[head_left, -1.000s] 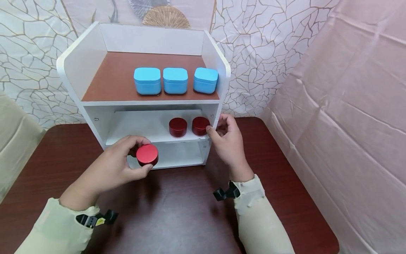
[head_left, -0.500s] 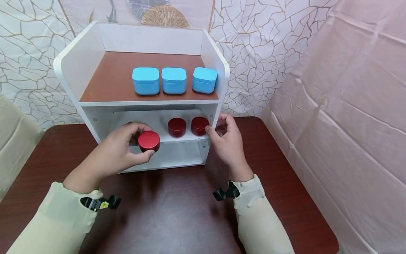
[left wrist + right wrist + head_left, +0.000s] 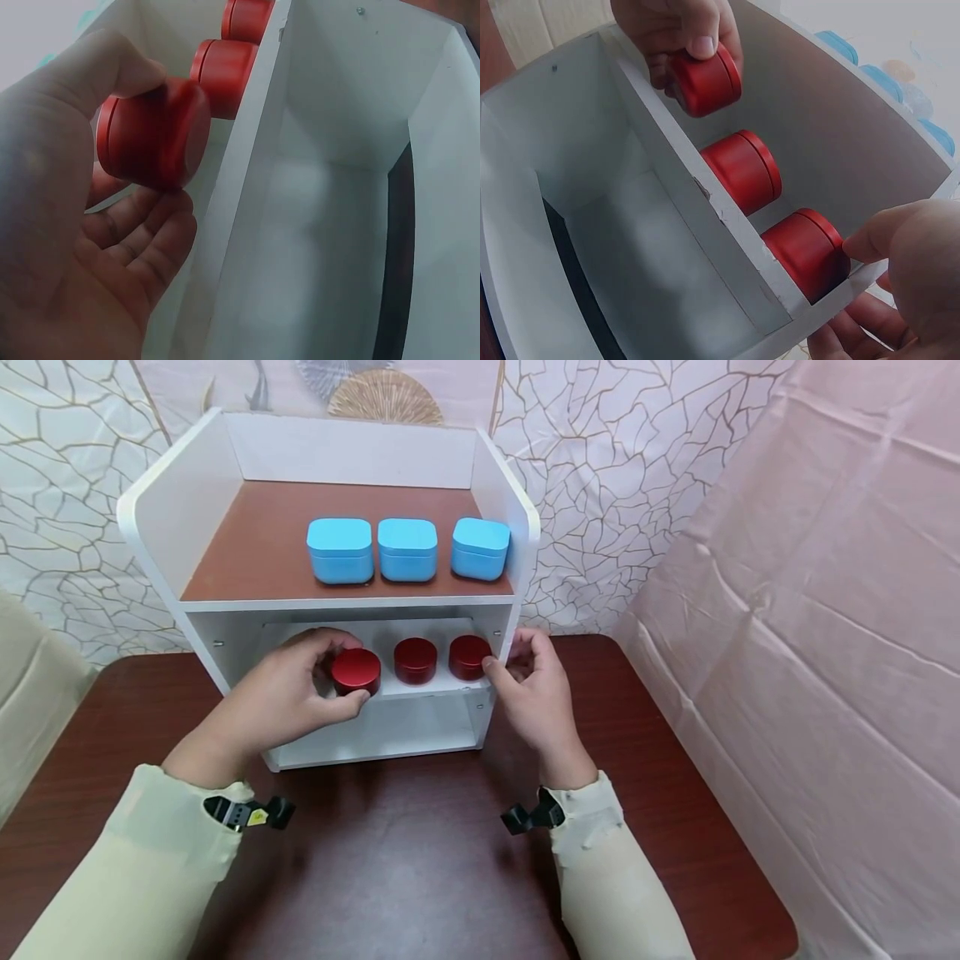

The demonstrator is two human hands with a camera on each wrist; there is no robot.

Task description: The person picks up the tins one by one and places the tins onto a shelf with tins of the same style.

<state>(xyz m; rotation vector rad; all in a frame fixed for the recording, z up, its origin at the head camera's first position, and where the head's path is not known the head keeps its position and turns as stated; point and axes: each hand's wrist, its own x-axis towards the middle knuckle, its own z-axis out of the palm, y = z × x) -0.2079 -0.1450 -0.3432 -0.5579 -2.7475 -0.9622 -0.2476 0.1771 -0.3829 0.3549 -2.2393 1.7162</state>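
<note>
My left hand [image 3: 288,689] pinches a round red lidded tin [image 3: 356,671] between thumb and fingers, at the front of the middle shelf [image 3: 442,691]. Whether its base touches that board I cannot tell. To its right, two matching tins, a middle tin [image 3: 415,661] and a right-hand tin [image 3: 469,657], stand in a row on the board. My right hand [image 3: 542,706] grips the right side panel [image 3: 870,279] of the white shelf unit, thumb inside by the right-hand tin, fingers outside. In the left wrist view the held tin [image 3: 154,135] hangs above the shelf edge, somewhat tilted.
Three blue lidded boxes, including a left one [image 3: 340,552], stand on the brown top shelf [image 3: 262,543]. Below the middle board lies a low compartment [image 3: 405,727]. The unit stands on a dark red-brown table [image 3: 405,852], with patterned cloth behind.
My left hand has raised the tin and carried it forward, from in front of the lower compartment to the middle shelf, level with the other two. The right hand keeps its grip on the panel.
</note>
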